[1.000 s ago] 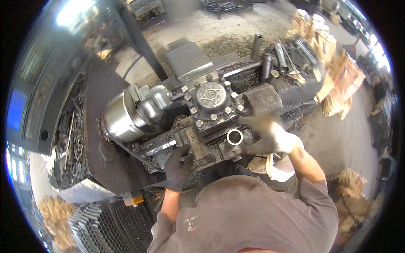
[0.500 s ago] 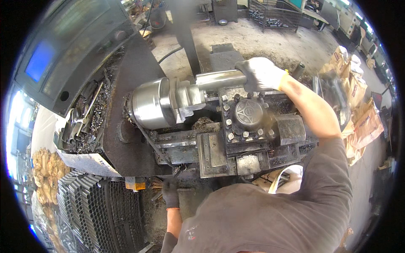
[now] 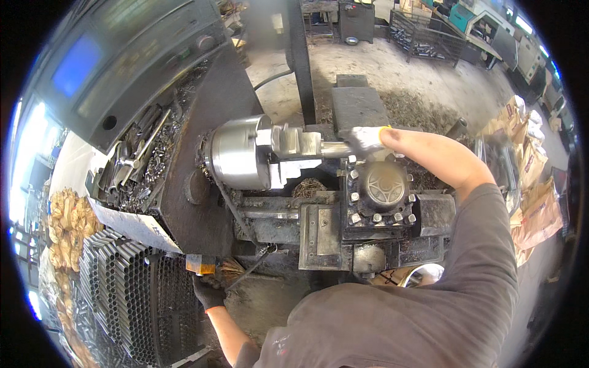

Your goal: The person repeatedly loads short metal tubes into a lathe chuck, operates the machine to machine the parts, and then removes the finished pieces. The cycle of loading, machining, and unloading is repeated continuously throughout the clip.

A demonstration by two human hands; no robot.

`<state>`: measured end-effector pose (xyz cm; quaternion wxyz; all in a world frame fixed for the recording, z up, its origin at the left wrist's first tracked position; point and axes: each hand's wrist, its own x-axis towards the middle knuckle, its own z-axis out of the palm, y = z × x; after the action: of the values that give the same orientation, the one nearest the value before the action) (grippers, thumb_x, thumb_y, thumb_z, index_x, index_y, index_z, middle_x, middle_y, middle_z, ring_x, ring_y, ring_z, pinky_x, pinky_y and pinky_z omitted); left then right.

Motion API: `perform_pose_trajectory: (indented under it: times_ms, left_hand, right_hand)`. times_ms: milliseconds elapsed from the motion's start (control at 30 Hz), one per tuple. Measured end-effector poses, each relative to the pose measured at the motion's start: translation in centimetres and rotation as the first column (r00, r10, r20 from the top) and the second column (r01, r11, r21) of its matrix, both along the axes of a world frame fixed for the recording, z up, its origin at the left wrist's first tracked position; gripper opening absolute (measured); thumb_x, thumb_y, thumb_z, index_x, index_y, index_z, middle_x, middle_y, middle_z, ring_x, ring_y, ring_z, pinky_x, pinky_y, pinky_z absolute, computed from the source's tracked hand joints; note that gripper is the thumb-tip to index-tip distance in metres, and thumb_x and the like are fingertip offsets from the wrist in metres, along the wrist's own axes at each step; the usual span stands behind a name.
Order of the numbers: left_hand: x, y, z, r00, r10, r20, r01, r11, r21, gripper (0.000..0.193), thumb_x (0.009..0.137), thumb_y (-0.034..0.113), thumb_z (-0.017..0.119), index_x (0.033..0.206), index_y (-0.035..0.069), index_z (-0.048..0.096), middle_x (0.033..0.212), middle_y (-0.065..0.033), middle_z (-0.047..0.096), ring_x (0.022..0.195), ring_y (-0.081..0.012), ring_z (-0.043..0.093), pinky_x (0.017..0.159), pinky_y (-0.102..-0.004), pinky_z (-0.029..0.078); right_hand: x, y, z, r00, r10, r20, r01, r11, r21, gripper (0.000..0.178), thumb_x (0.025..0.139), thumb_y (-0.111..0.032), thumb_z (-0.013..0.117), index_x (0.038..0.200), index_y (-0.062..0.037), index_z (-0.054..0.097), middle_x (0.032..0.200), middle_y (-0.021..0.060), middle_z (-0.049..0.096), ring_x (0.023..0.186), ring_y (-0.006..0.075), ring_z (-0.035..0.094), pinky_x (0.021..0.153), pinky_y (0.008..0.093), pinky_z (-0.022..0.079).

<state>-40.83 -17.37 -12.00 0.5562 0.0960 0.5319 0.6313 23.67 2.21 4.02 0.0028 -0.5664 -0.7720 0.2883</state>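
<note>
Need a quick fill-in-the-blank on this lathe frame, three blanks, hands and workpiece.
1. The right hand, in a ____ glove, grips the metal tube.
2. The tube's other end sits in the jaws of the lathe ____.
3. The left hand wears a ____ glove, low beside the rack of tubes.

Missing words: white; chuck; black
</note>
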Motion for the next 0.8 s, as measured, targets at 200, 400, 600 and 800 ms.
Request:
perform_pose_trajectory:
  times_ms: [200,400,600,800]
  left_hand:
    - [-3.3,0.6,-4.9,0.97,0.039,-0.238,-0.048,0.998,-0.031,0.035,0.105,0.036,0.057,0.126,0.01,0.066,0.115,-0.0051,0.069,0.099,-0.0235,0.066,0.078,-0.0396,0.053]
    - [-0.2,-2.3,-2.1,0.771,0.102,-0.629,-0.116,0.993,0.019,0.054,0.107,0.046,0.06,0.136,0.001,0.06,0.111,-0.0143,0.072,0.096,-0.0291,0.071,0.083,-0.043,0.058]
    - [6.3,2.0,11.8,-0.185,0.628,-0.756,0.337,0.763,0.552,0.045,0.102,0.025,0.068,0.133,-0.007,0.062,0.124,-0.0231,0.071,0.118,-0.0398,0.067,0.099,-0.0483,0.056]
    - [18.3,21.0,28.6,-0.406,0.568,-0.716,0.503,0.793,0.344,0.069,0.1,0.03,0.063,0.162,0.012,0.038,0.128,-0.0231,0.07,0.113,-0.0425,0.07,0.102,-0.0553,0.052]
  right_hand:
    - [-7.5,2.0,2.9,0.998,-0.035,0.056,0.034,0.999,0.013,0.095,0.085,-0.02,0.072,0.166,-0.0012,0.025,0.115,0.0207,0.077,0.099,0.0296,0.075,0.087,0.0395,0.06]
    - [-7.4,-7.0,8.7,0.942,-0.204,-0.265,0.283,0.91,0.304,0.081,0.086,-0.018,0.073,0.16,-0.006,0.042,0.132,0.0184,0.072,0.107,0.0294,0.076,0.092,0.0413,0.06]
    - [-9.4,-22.8,11.6,0.791,-0.28,-0.544,0.588,0.596,0.547,0.034,0.09,0.0,0.064,0.124,-0.0029,0.072,0.098,0.0119,0.077,0.094,0.0216,0.074,0.09,0.0413,0.06]
    - [-12.0,-29.1,5.9,0.672,-0.18,-0.718,0.529,0.796,0.295,0.03,0.083,0.007,0.07,0.112,0.004,0.075,0.108,0.0192,0.079,0.094,0.0255,0.078,0.086,0.0367,0.063]
